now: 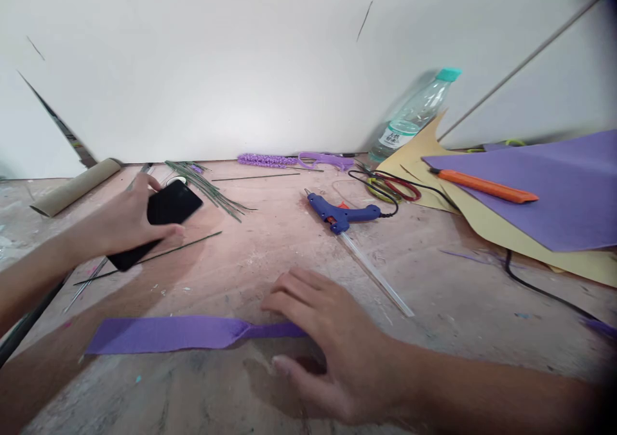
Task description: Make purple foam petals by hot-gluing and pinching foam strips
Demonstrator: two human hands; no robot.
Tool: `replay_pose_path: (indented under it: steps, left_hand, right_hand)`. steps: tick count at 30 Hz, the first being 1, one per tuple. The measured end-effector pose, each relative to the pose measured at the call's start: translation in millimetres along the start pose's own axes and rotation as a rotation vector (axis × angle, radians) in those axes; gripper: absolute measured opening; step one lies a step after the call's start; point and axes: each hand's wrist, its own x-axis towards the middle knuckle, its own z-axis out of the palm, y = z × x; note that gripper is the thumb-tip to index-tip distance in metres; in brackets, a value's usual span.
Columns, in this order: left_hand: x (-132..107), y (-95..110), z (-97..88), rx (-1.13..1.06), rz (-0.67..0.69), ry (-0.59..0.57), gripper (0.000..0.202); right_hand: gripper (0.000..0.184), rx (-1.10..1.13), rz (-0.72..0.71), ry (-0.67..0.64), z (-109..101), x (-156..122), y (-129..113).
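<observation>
My left hand (126, 220) is closed round a black phone (166, 210), held just above the worktable at the left. My right hand (332, 342) lies flat with fingers stretched out, its fingertips pressing on the right end of a long purple paper strip (178, 333) that runs across the near part of the table (270, 255). A thin green wire (159, 255) lies under the phone.
A blue glue gun (340, 215) with a clear glue stick (376, 274) and black cord lies mid-table. Scissors (393, 187), an orange cutter (486, 186) on purple and tan sheets (540, 197), a water bottle (414, 114), green wires (207, 187), a cardboard tube (74, 187) and purple flower pieces (289, 160) line the back.
</observation>
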Motion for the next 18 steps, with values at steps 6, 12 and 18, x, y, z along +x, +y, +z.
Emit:
replay_pose_path:
  steps: [6,12,18]
  left_hand:
    - [-45.0,44.1,16.6,-0.104,0.249,-0.112,0.076]
    - [-64.0,76.4,12.9,-0.212,0.371,-0.110,0.066]
    - [-62.6,85.3,13.3,-0.196,0.364,-0.120,0.064]
  right_hand:
    - [0.035,0.231,0.259,0.146,-24.3,29.7,6.3]
    - [0.034,0.694,0.373,0.125,-9.0,75.3,5.7]
    - [0.029,0.663,0.389,0.227,0.5,87.0,5.0]
